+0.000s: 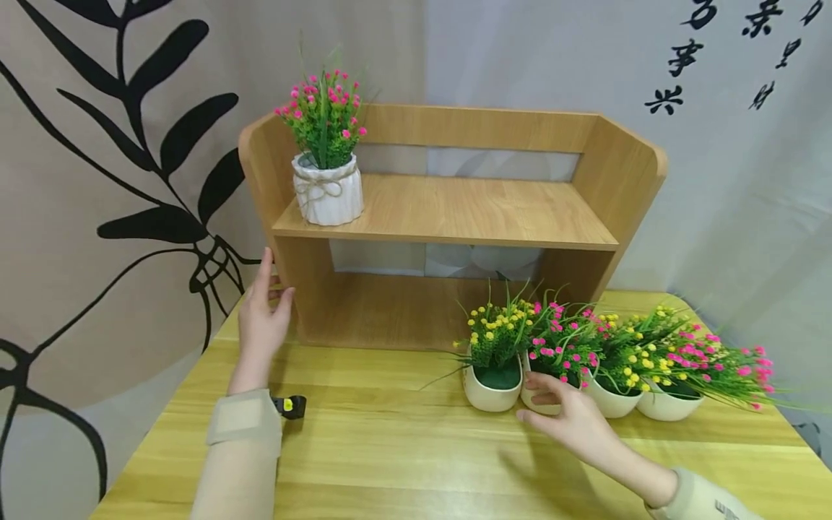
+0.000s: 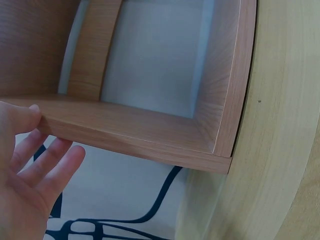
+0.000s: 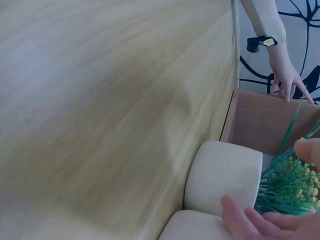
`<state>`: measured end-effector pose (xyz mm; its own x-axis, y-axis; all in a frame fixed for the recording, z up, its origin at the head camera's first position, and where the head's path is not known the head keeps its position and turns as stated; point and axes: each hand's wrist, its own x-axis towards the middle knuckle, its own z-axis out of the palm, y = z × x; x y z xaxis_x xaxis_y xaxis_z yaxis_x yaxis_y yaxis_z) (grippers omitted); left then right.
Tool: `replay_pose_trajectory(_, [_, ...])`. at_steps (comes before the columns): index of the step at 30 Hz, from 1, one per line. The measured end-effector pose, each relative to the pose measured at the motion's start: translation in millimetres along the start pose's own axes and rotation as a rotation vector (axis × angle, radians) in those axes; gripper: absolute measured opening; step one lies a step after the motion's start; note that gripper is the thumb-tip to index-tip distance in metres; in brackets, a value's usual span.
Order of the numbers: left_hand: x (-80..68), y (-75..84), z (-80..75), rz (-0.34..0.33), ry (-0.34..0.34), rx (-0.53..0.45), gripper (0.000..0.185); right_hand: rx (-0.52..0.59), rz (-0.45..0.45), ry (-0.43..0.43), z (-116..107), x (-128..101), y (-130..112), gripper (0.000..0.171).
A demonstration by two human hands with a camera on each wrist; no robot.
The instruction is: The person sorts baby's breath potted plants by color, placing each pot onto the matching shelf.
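Wooden shelf unit [image 1: 455, 217] stands on the counter [image 1: 390, 448]. Left hand [image 1: 263, 318], fingers straight, rests flat against the unit's left side panel. Right hand [image 1: 572, 419], fingers relaxed and spread, touches the pink-flowered pot [image 1: 549, 375], second in a row of four touching pots. Another pink-flowered pot [image 1: 327, 189] occupies the upper shelf's left end.

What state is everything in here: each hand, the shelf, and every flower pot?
Left hand: open, straight fingers resting against the shelf's side panel.
Right hand: open, fingers at the second pot.
Light wooden two-tier shelf: upright on the table.
Ribbed white pot of pink flowers: upright on the upper tier.
Four smooth cream pots of yellow and pink flowers: in a row on the yellow wooden table, flowers leaning right.
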<state>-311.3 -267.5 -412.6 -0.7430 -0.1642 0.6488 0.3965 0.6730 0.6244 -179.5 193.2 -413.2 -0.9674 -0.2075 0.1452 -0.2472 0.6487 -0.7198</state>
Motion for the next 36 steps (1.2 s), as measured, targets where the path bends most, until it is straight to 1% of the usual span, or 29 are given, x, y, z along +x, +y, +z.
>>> replay_pose_trajectory(6, [-2.5,2.2,0.7,-0.018,-0.001,-0.009,0.082,0.051,0.011,-0.079,6,2,-4,0.088])
replay_pose_trajectory(9, [-3.5,1.2,-0.4,-0.03,0.0,-0.001,0.082,0.061,0.01,-0.12,11,5,-8,0.099])
replay_pose_trajectory(13, [-4.7,-0.7,-1.8,-0.042,0.005,0.019,0.082,0.142,0.046,-0.162,21,15,-11,0.107])
replay_pose_trajectory(15, [-4.9,-1.3,-1.8,-0.036,0.005,0.014,0.082,0.163,0.087,-0.166,27,21,-12,0.108])
replay_pose_trajectory(17, [-4.8,-1.4,-1.3,-0.026,0.001,0.001,0.082,0.168,0.126,-0.152,32,27,-12,0.109])
replay_pose_trajectory(20, [-4.8,-1.0,-0.4,-0.014,-0.003,-0.016,0.081,0.134,0.156,-0.119,40,34,-13,0.111])
replay_pose_trajectory(25, [-3.8,1.1,0.3,-0.013,0.002,-0.014,0.082,0.134,0.154,-0.071,55,45,-14,0.115])
replay_pose_trajectory(29, [-3.0,2.8,0.6,-0.012,0.001,-0.011,0.082,0.153,0.097,-0.024,67,53,-11,0.108])
replay_pose_trajectory(33, [-2.5,3.8,0.3,-0.015,-0.004,-0.018,0.082,0.131,0.023,0.034,75,60,-8,0.098])
replay_pose_trajectory(36, [-1.9,4.1,-0.9,-0.012,0.002,-0.016,0.081,0.118,-0.014,0.054,78,64,-9,0.097])
